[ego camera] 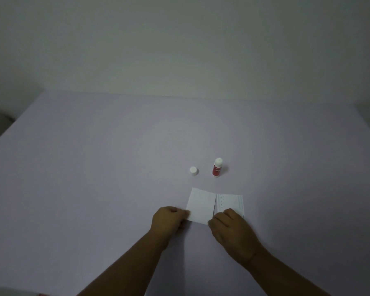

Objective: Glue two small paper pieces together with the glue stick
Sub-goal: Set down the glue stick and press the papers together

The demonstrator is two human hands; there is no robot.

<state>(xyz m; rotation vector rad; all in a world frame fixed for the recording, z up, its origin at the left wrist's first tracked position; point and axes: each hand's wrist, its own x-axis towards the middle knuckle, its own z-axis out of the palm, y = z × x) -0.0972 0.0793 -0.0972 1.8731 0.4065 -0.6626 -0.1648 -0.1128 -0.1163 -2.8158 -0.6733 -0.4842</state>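
Two small white paper pieces lie side by side on the table. The left paper piece point(201, 205) is plain and slightly tilted; my left hand point(169, 218) pinches its near left corner. The right paper piece point(230, 202) shows faint dotted lines; my right hand point(231, 228) rests on its near edge with fingers curled, and its thumb touches the left piece's near right corner. The inner edges of the two pieces meet. Behind them the red glue stick point(217, 168) stands upright and uncapped, its white cap point(193, 170) standing to its left.
The pale table point(94, 178) spreads wide around the items, with its far edge against a plain wall point(179, 39). A dark gap shows past the table's left edge.
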